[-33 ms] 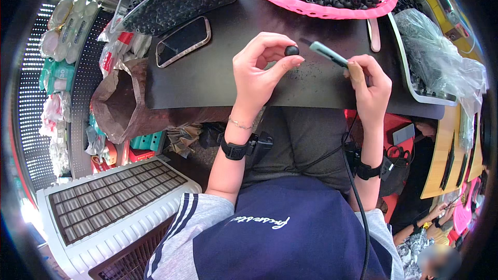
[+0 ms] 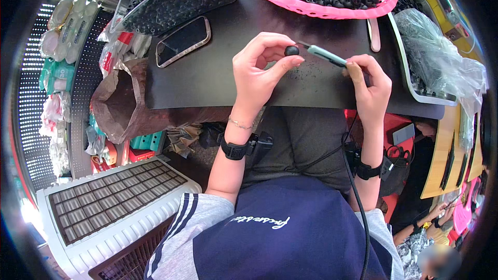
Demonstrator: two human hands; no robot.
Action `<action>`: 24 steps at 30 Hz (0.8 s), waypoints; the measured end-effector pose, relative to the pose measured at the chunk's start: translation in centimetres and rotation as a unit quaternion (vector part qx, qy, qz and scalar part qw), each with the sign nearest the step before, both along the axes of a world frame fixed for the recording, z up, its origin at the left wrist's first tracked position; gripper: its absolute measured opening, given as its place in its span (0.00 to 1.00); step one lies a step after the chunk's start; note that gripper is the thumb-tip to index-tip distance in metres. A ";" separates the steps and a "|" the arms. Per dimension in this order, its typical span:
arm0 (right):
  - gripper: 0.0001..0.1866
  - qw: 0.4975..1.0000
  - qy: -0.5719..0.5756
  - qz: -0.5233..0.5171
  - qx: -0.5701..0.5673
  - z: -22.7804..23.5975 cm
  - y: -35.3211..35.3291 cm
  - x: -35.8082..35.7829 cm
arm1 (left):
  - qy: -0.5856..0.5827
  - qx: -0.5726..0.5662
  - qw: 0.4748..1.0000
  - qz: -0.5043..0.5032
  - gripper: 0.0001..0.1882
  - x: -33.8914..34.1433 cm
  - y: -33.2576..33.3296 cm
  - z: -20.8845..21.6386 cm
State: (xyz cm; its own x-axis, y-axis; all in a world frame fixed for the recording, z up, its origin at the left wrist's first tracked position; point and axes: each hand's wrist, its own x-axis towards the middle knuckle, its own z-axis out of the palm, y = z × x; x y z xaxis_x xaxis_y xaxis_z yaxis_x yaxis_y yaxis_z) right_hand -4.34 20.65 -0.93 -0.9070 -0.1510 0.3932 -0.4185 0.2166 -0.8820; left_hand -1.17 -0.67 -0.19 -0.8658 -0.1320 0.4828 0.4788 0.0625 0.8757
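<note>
Over the dark tabletop (image 2: pixel 228 83), my left hand (image 2: pixel 262 67) pinches a small round black rubber-like part (image 2: pixel 291 50) between thumb and fingertips. My right hand (image 2: pixel 369 80) grips a pale green utility knife (image 2: pixel 326 54) by its rear end. Its thin blade points left, close to the upper right of the black part; whether it touches cannot be made out. Dark crumbs (image 2: pixel 298 74) lie scattered on the table beneath.
A pink basket (image 2: pixel 311 8) and a clear bin (image 2: pixel 179 13), both full of small black rings, stand at the back. A phone (image 2: pixel 183 41) lies at left. On the right is a white tray (image 2: pixel 410 80) with a plastic bag (image 2: pixel 433 46). A brown bag (image 2: pixel 116 98) hangs open at left.
The knife's blade end has dipped slightly and come a little nearer the black part. My left hand has stayed in place.
</note>
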 end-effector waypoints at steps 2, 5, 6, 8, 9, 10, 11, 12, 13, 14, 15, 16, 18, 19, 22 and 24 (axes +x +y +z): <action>0.07 1.000 0.015 0.007 0.005 0.5 -0.2 0.0 | -0.003 0.021 1.000 -0.011 0.12 0.0 0.0 0.0; 0.08 0.999 0.037 0.016 0.004 0.4 -0.2 -0.1 | -0.009 0.011 1.000 -0.014 0.12 0.2 -0.1 0.1; 0.08 0.999 0.044 0.017 -0.001 0.3 -0.2 -0.1 | -0.009 0.011 1.000 -0.014 0.12 0.2 -0.1 0.1; 0.08 0.999 0.045 0.019 -0.003 0.4 -0.2 -0.1 | 0.003 0.008 1.000 -0.019 0.12 0.2 -0.1 0.2; 0.09 0.999 0.047 0.020 -0.005 0.4 -0.2 -0.1 | 0.002 0.008 1.000 -0.019 0.12 0.2 -0.1 0.1; 0.09 0.999 0.047 0.020 -0.005 0.3 -0.2 -0.1 | -0.007 0.015 1.000 -0.021 0.11 0.3 -0.1 0.1; 0.09 0.999 0.046 0.018 -0.007 0.3 -0.2 -0.1 | -0.016 0.022 0.999 -0.022 0.11 0.3 -0.1 0.1; 0.09 0.999 0.045 0.016 -0.009 0.3 -0.2 -0.1 | -0.016 0.022 0.999 -0.022 0.11 0.3 0.0 0.1; 0.09 0.999 0.044 0.016 -0.009 0.3 -0.2 -0.1 | -0.018 0.030 0.999 -0.026 0.11 0.4 0.0 0.2; 0.09 0.999 0.042 0.015 -0.006 0.3 -0.2 -0.1 | -0.021 0.038 0.999 -0.030 0.10 0.4 0.0 0.3; 0.09 0.999 0.040 0.013 -0.003 0.3 -0.2 -0.2 | -0.021 0.038 0.999 -0.030 0.10 0.3 0.1 0.2; 0.09 0.999 0.040 0.013 -0.003 0.3 -0.2 -0.2 | -0.015 0.042 0.999 -0.031 0.10 0.2 0.1 0.1; 0.09 0.999 0.045 0.010 0.000 0.2 -0.2 -0.2 | -0.009 0.046 0.998 -0.033 0.10 0.2 0.0 0.0; 0.09 0.999 0.045 0.010 0.000 0.2 -0.2 -0.2 | -0.005 0.031 0.999 -0.029 0.10 0.2 0.0 0.1; 0.10 0.999 0.047 0.010 -0.001 0.1 -0.2 -0.3 | 0.000 0.016 1.000 -0.023 0.10 0.1 0.0 0.1; 0.10 0.999 0.046 0.006 0.000 0.2 -0.2 -0.2 | 0.002 0.017 1.000 -0.021 0.10 0.2 0.0 0.0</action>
